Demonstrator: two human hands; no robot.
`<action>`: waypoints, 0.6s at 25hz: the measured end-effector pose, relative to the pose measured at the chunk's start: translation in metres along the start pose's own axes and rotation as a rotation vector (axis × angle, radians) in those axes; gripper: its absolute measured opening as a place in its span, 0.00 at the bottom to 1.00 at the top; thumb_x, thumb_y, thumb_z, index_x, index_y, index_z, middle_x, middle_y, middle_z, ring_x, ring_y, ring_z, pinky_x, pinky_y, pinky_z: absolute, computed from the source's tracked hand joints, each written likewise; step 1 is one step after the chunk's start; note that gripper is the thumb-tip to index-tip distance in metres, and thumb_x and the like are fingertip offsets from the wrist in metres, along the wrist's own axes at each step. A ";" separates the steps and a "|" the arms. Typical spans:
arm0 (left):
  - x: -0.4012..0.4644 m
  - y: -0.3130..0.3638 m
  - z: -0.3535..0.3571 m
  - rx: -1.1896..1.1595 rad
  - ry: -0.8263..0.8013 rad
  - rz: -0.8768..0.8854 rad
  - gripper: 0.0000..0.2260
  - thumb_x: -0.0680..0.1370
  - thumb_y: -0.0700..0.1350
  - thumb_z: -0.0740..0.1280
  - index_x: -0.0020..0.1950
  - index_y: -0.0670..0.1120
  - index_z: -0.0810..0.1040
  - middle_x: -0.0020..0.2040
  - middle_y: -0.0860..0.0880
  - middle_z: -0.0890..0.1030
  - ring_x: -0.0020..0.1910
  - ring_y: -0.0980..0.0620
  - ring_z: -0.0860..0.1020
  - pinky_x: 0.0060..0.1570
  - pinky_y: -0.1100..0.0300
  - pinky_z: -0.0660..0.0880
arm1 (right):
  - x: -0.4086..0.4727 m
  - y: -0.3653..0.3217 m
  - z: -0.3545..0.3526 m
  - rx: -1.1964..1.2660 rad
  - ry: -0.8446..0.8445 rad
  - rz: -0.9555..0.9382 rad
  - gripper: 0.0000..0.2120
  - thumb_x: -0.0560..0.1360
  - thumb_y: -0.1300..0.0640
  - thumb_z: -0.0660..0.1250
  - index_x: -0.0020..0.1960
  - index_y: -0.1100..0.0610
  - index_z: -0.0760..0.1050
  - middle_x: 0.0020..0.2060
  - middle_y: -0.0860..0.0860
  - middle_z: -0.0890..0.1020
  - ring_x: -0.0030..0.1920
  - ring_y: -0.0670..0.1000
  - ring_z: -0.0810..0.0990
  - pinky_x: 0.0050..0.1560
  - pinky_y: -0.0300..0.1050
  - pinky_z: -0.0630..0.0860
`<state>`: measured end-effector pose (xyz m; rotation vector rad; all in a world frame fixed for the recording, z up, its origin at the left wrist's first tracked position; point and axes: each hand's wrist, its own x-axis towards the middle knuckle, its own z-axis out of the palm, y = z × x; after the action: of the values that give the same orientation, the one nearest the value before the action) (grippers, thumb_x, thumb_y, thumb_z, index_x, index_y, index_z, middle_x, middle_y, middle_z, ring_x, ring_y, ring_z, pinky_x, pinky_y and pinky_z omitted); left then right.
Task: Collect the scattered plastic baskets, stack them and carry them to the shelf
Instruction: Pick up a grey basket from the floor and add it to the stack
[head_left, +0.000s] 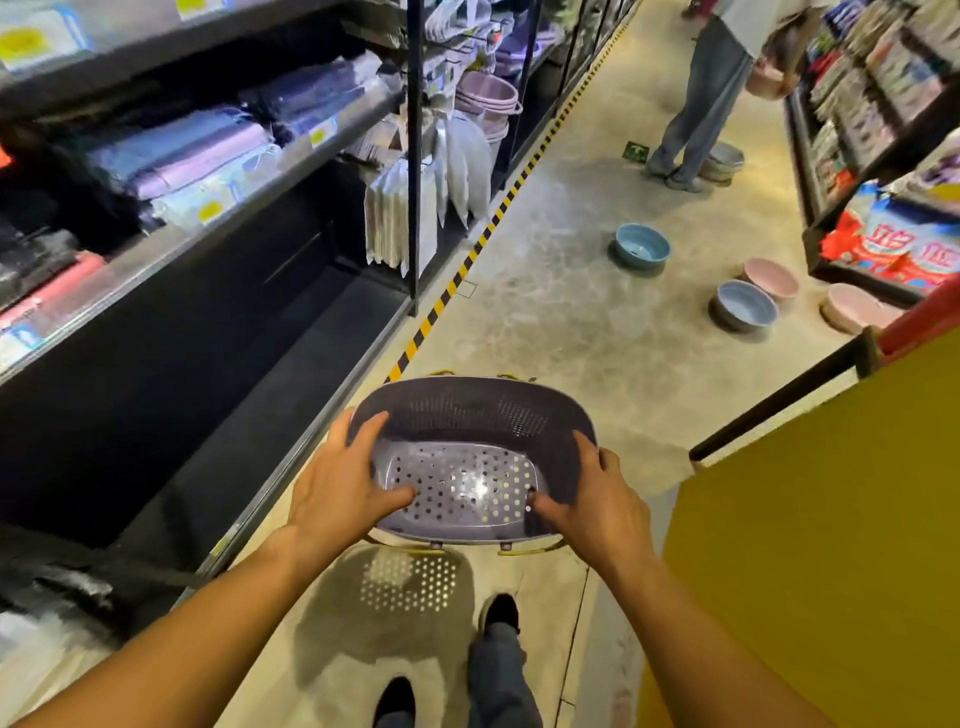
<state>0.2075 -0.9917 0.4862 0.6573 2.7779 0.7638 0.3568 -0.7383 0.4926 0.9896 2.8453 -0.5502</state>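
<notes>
I hold a purple perforated plastic basket (467, 447) in front of me above the aisle floor, with yellow handles showing at its far and near rims. My left hand (343, 483) grips its left rim, fingers inside. Its right rim is gripped by my right hand (592, 499). Further up the aisle, plastic basins lie scattered on the floor: a blue one (642, 248), a blue-grey one (744, 306), and two pink ones (771, 278) (857, 310). A grey stack (723, 162) sits by another person's feet.
Dark shelving (208, 218) with packaged goods lines the left, and its bottom shelf (291, 364) is bare. Yellow-black tape (467, 265) marks the floor edge. A yellow and red cart (831, 519) stands close on my right. A person (701, 98) stands ahead by the right shelves (878, 135).
</notes>
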 end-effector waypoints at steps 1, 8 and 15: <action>0.015 0.003 0.004 0.016 -0.011 -0.019 0.44 0.66 0.62 0.76 0.77 0.56 0.61 0.78 0.52 0.58 0.66 0.45 0.73 0.54 0.51 0.77 | 0.017 0.003 0.001 -0.001 -0.006 0.001 0.47 0.69 0.32 0.67 0.79 0.47 0.49 0.71 0.53 0.67 0.54 0.58 0.81 0.42 0.48 0.75; 0.123 0.012 0.065 0.069 -0.105 -0.172 0.45 0.66 0.65 0.76 0.78 0.57 0.59 0.81 0.52 0.52 0.72 0.43 0.68 0.62 0.47 0.75 | 0.151 0.030 0.033 0.079 -0.155 -0.026 0.45 0.69 0.33 0.69 0.78 0.46 0.52 0.73 0.52 0.64 0.56 0.58 0.80 0.49 0.51 0.79; 0.204 -0.043 0.180 0.143 -0.197 -0.259 0.45 0.66 0.75 0.62 0.79 0.56 0.62 0.81 0.46 0.55 0.73 0.39 0.66 0.64 0.48 0.71 | 0.278 0.059 0.134 0.070 -0.293 -0.035 0.42 0.70 0.33 0.68 0.76 0.42 0.53 0.73 0.50 0.63 0.52 0.58 0.82 0.46 0.51 0.80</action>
<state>0.0632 -0.8511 0.2985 0.3611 2.6792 0.4271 0.1685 -0.5809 0.2965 0.7949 2.6030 -0.7356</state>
